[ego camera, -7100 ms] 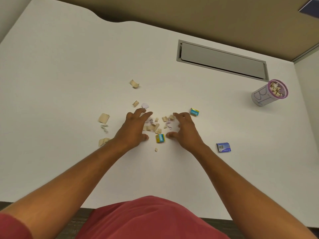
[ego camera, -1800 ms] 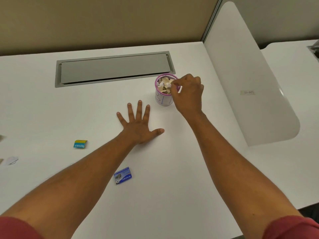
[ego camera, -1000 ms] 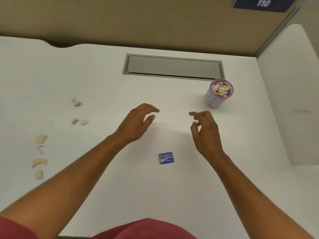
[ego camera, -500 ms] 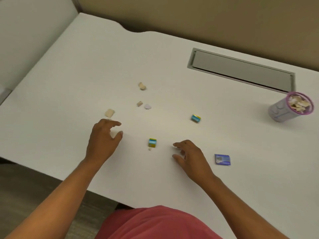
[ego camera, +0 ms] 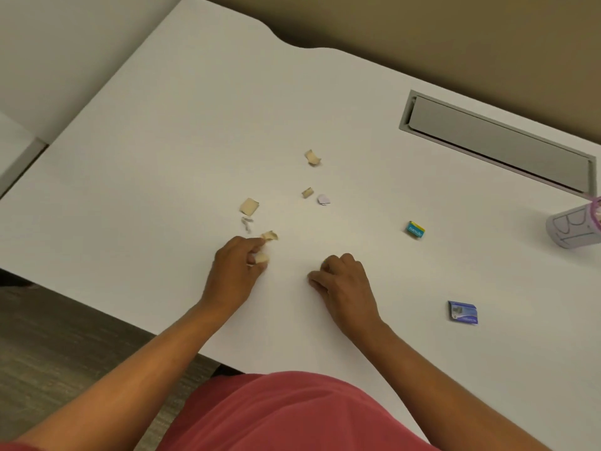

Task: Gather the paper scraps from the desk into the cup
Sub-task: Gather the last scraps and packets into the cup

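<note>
Two hands work near the front edge of a white tabletop (ego camera: 162, 141). The left hand (ego camera: 235, 271) has its fingers curled round a tan scrap (ego camera: 261, 258), its fingertips just touching a second tan scrap (ego camera: 270, 236) lying ahead of it; the grip suggests that pieces are collected into the palm so that several travel in one trip. The right hand (ego camera: 344, 281) rests knuckles-up on the tabletop with its fingers curled under; whether it encloses anything cannot be told.

Loose scraps remain towards the middle of the tabletop: a larger tan piece (ego camera: 249, 206), a thin white sliver (ego camera: 247, 222) just beside it, a small tan piece (ego camera: 307, 192) with a pale lilac piece (ego camera: 324, 199) next to it, and a curled tan piece (ego camera: 313, 157) farther back. The cup (ego camera: 574, 227), white with a pink rim, stands at the right edge, well apart from the scraps and partly cut off by the frame, so each handful must be carried across.

Two printed items lie right of the hands: a small teal box (ego camera: 415, 229) and a blue packet (ego camera: 462, 312).

A grey recessed cable hatch (ego camera: 497, 141) sits at the back right. A tan partition bounds the rear edge; dark flooring shows past the front left corner.
</note>
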